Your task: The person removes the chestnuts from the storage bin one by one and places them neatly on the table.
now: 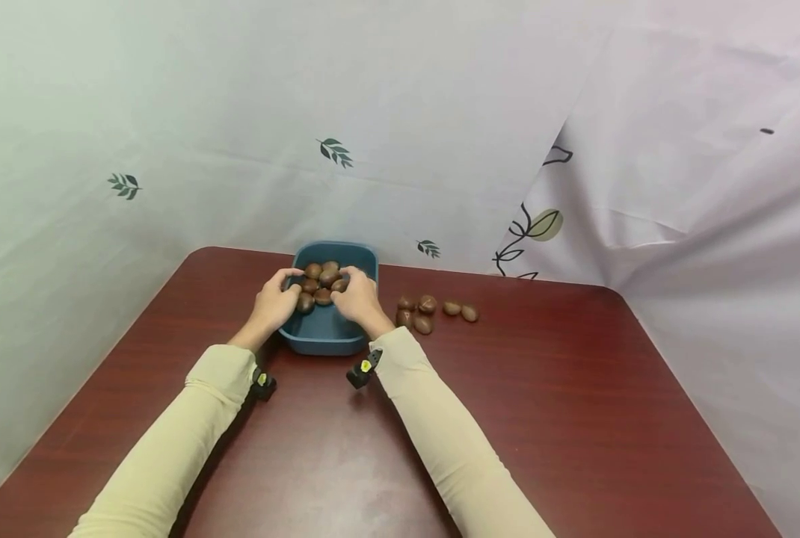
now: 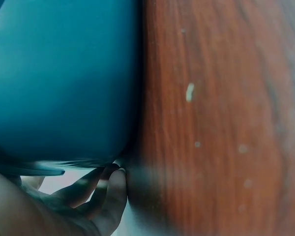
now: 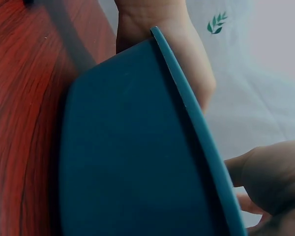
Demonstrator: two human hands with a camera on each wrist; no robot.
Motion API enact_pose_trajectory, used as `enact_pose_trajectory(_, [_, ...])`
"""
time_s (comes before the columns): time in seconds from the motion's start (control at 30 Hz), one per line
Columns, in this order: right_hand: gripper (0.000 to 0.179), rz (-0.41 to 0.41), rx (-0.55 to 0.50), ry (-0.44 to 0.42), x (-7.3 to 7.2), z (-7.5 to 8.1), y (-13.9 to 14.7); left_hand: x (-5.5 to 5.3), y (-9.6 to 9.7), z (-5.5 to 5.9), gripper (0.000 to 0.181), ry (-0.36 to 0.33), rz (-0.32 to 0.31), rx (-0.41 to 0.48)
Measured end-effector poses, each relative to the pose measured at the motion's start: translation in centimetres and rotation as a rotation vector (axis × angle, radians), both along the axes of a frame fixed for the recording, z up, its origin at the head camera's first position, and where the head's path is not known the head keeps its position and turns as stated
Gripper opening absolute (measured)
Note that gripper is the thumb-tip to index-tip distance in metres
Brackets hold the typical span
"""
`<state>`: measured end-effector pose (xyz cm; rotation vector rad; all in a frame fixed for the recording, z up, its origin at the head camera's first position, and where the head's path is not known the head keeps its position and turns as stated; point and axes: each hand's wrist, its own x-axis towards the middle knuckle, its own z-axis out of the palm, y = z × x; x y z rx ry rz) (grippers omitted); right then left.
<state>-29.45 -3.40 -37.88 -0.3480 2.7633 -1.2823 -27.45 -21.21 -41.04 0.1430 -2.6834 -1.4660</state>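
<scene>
A blue rectangular tray [image 1: 322,345] stands at the back of the table with several glossy brown nuts [image 1: 323,297] in it. My left hand [image 1: 274,301] grips the tray's left side: the thumb reaches inside beside the nuts, while the fingers [image 2: 110,201] run down the outer wall in the left wrist view. Over the right rim bends my right hand [image 1: 358,297], thumb and forefinger on either side of a nut inside. In the right wrist view that hand [image 3: 275,182] shows above the rim, its lower fingers partly hidden; I cannot tell whether it holds a nut.
Several more brown nuts [image 1: 423,324] lie just right of the tray, and a pair of nuts [image 1: 460,310] sits farther right. The dark red wooden table [image 1: 541,403] ends at the back against a pale cloth [image 1: 427,194] printed with leaves.
</scene>
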Motion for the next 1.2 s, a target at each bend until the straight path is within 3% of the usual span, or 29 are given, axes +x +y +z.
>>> enact_pose_trajectory(0.33, [0.056,-0.063,0.038,-0.045,-1.1,-1.2,-0.9,-0.2,0.4,0.3,0.046,-0.009,-0.014,0.004])
enact_pose_trajectory(0.6, [0.044,-0.058,0.074,-0.035,-1.2,-1.3,-1.2,-0.2,0.5,0.5,0.046,0.002,-0.008,-0.006])
enact_pose_trajectory(1.07, [0.031,-0.06,0.025,-0.077,-1.1,-1.8,-1.6,0.1,0.1,0.1,0.045,0.003,0.01,-0.013])
enact_pose_trajectory(1.2, [0.028,-0.074,-0.052,-0.122,-1.1,-1.8,-1.8,0.2,0.1,0.2,0.046,-0.003,0.01,-0.013])
